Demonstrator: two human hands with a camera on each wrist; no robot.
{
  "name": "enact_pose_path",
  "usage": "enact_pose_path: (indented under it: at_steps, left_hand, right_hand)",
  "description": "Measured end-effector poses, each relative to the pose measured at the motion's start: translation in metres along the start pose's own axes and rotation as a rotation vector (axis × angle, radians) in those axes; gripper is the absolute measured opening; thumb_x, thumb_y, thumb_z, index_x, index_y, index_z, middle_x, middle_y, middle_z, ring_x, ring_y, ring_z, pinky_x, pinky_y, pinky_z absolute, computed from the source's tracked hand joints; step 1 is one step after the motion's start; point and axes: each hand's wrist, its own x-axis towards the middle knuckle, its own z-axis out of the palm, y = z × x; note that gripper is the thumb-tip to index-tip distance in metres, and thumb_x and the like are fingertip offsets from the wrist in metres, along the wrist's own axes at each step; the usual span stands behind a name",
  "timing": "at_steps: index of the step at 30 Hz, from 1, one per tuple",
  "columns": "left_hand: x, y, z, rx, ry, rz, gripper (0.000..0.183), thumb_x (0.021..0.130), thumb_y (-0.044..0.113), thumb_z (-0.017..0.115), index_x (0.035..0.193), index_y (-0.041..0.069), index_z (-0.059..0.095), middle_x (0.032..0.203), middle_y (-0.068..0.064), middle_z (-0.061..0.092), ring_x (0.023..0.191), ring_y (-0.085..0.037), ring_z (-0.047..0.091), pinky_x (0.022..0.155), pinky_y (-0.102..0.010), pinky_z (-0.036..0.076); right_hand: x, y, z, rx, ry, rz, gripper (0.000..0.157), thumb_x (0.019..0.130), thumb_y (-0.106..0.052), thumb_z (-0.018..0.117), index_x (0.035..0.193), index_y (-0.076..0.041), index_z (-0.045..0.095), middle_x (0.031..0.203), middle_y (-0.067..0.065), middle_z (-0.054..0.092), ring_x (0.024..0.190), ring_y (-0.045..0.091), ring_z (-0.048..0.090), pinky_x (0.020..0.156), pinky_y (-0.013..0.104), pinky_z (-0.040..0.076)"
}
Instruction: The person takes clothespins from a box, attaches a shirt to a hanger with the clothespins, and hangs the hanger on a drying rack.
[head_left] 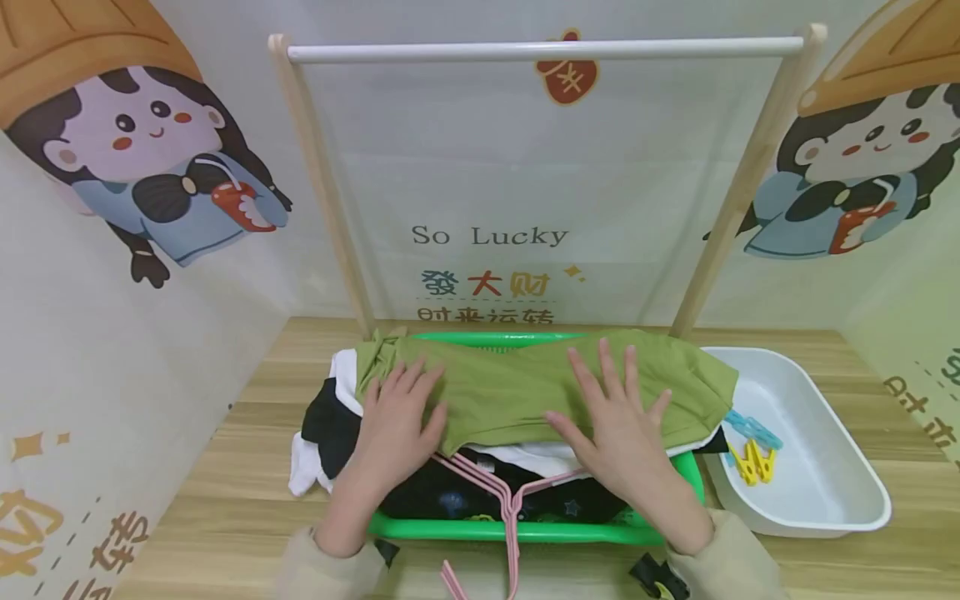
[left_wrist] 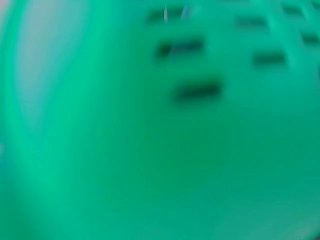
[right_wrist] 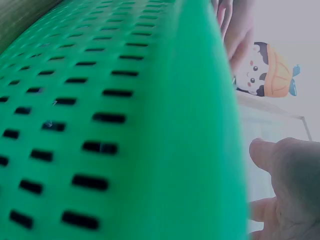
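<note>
Beige sleeves (head_left: 330, 571) come in from the near edge, one on each side, so both hands can reach across the work. Tallest is the wooden rack (head_left: 525, 51), standing at the far side, probably to keep its bar clear of the pile. Before it sits the green basket (head_left: 577, 532), heaped with black and white clothes (head_left: 333, 425). An olive-green garment (head_left: 502, 400) lies crosswise on top, its right end overhanging the white tray (head_left: 821, 458), seemingly spread wide so its shape shows. Pink hangers (head_left: 512, 507) lie partly under it, hooks pointing near. On the garment rest the left hand (head_left: 396, 429), fingers loosely bent, and the right hand (head_left: 621, 425), fingers fanned straight; neither visibly grasps anything, and both appear to smooth or steady the cloth. Blue pegs (head_left: 753, 429) and yellow pegs (head_left: 753, 462) lie in the tray, presumably within easy reach.
</note>
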Motion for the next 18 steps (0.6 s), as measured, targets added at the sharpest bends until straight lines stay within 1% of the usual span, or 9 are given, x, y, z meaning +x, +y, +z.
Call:
enact_pose_path:
  at_steps: [4,7,9,11,13,15,18]
  left_hand:
    - [-0.007,-0.011,-0.015,0.005,-0.017,0.012,0.028,0.085,0.009,0.064,0.112,0.001,0.066,0.122,-0.022,0.057,0.116,-0.043,0.049,0.095,-0.064,0.031]
    - [-0.009,-0.020,-0.022,0.012,-0.015,0.026,0.025,0.081,0.007,0.068,0.106,0.002,0.069,0.115,-0.020,0.062,0.110,-0.040,0.054,0.092,-0.061,0.036]
    - [-0.011,-0.027,-0.026,0.020,-0.003,0.045,0.025,0.079,0.006,0.071,0.103,0.003,0.070,0.111,-0.018,0.064,0.106,-0.039,0.056,0.090,-0.057,0.039]
    - [-0.011,-0.033,-0.029,0.028,0.014,0.065,0.025,0.077,0.006,0.074,0.101,0.003,0.070,0.109,-0.016,0.065,0.103,-0.038,0.058,0.088,-0.055,0.041]
    - [-0.012,-0.039,-0.031,0.031,0.036,0.089,0.025,0.075,0.006,0.076,0.099,0.004,0.071,0.106,-0.015,0.067,0.100,-0.037,0.059,0.085,-0.053,0.043]
    - [-0.011,-0.045,-0.032,0.024,0.055,0.117,0.025,0.073,0.005,0.077,0.097,0.004,0.071,0.103,-0.013,0.068,0.097,-0.036,0.060,0.082,-0.051,0.045]
    - [-0.010,-0.052,-0.032,0.005,0.073,0.169,0.024,0.071,0.003,0.078,0.094,0.004,0.072,0.097,-0.011,0.069,0.091,-0.033,0.061,0.076,-0.048,0.047]
  right_hand:
    - [-0.002,0.005,-0.001,0.020,0.012,-0.017,0.069,0.093,-0.043,0.053,0.149,-0.016,0.023,0.154,0.018,0.007,0.138,0.044,-0.004,0.089,0.078,-0.001]
    - [-0.002,0.009,-0.001,0.022,0.036,-0.029,0.067,0.093,-0.039,0.055,0.148,-0.014,0.027,0.153,0.018,0.013,0.139,0.044,0.001,0.090,0.078,0.003]
    - [-0.003,0.011,-0.001,0.025,0.068,-0.050,0.065,0.092,-0.036,0.058,0.146,-0.012,0.031,0.151,0.018,0.020,0.138,0.044,0.008,0.091,0.077,0.007]
    - [-0.003,0.014,0.000,0.036,0.118,-0.086,0.063,0.091,-0.032,0.061,0.144,-0.008,0.036,0.148,0.019,0.029,0.137,0.044,0.017,0.092,0.076,0.013]
    - [-0.003,0.017,0.000,0.054,0.188,-0.138,0.058,0.088,-0.026,0.065,0.138,-0.004,0.043,0.141,0.022,0.040,0.132,0.045,0.028,0.094,0.073,0.021]
    - [-0.002,0.020,0.001,0.073,0.267,-0.199,0.054,0.086,-0.019,0.068,0.132,0.000,0.050,0.132,0.023,0.049,0.125,0.045,0.038,0.095,0.067,0.029]
    - [-0.002,0.025,0.001,0.094,0.375,-0.280,0.045,0.081,-0.012,0.071,0.122,0.004,0.058,0.119,0.023,0.059,0.114,0.044,0.050,0.094,0.057,0.039]
